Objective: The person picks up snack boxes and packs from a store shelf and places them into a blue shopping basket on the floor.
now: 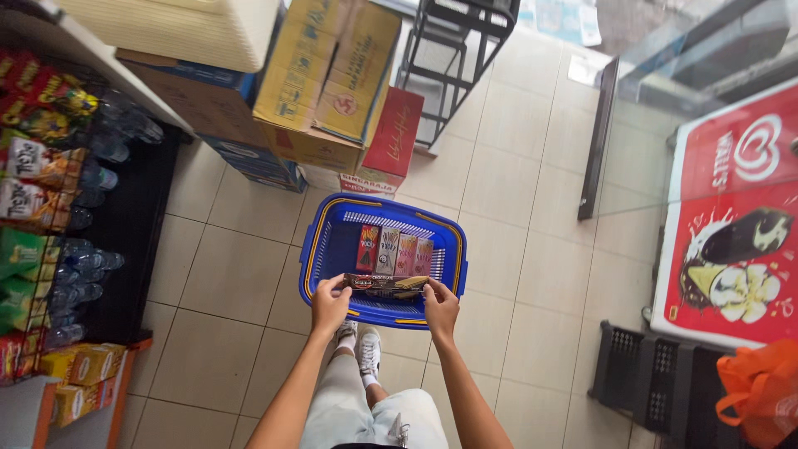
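A: Where do the hands stand?

B: Both grip one flat dark snack packet (385,284), held level over the near end of the blue basket (320,249). The left hand (329,305) pinches its left end, fingers curled shut around the edge; the right hand (440,308) does the same on the right end.

A: And the basket?

B: It sits on the tiled floor (499,183), just ahead of the person's shoes (362,345). Four slim snack boxes (395,249) lie side by side on its bottom, beyond the packet.

A: Which step does that look like?

B: Judging by the pose, the packet is at the point of being laid in or lifted out; the picture alone cannot settle which.

A: What does the move ahead call for?

B: If it goes in, it wants lowering flat into the free strip between the boxes and the near wall, both ends kept level. Around it stand stacked cardboard cartons (328,79), shelves of snacks and bottles (58,191), and a freezer chest (731,224) to the right.
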